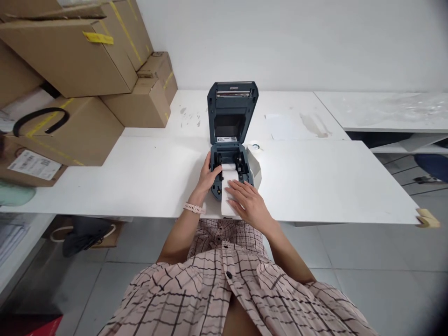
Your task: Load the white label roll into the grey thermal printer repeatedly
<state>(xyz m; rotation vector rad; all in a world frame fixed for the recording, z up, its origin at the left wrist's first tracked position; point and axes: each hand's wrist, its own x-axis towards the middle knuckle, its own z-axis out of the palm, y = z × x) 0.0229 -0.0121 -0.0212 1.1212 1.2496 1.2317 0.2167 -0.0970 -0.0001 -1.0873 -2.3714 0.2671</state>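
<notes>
A dark grey label printer (233,112) stands on the white table with its lid raised. Inside its body sits a white paper roll (228,166), and a strip of white label paper (227,205) runs out over the front toward me. My left hand (207,175) wraps around the printer's left side, its thumb over the inner edge by the roll. Across the paper strip lies my right hand (248,200), fingers stretched out and flat on the strip and the printer's front right.
Cardboard boxes (136,102) are stacked at the left, one with a black strap (42,119). Behind the printer's right side lies a whitish object (255,163) with a round end. The white table's (315,182) front edge is close to my body; a wall rises behind.
</notes>
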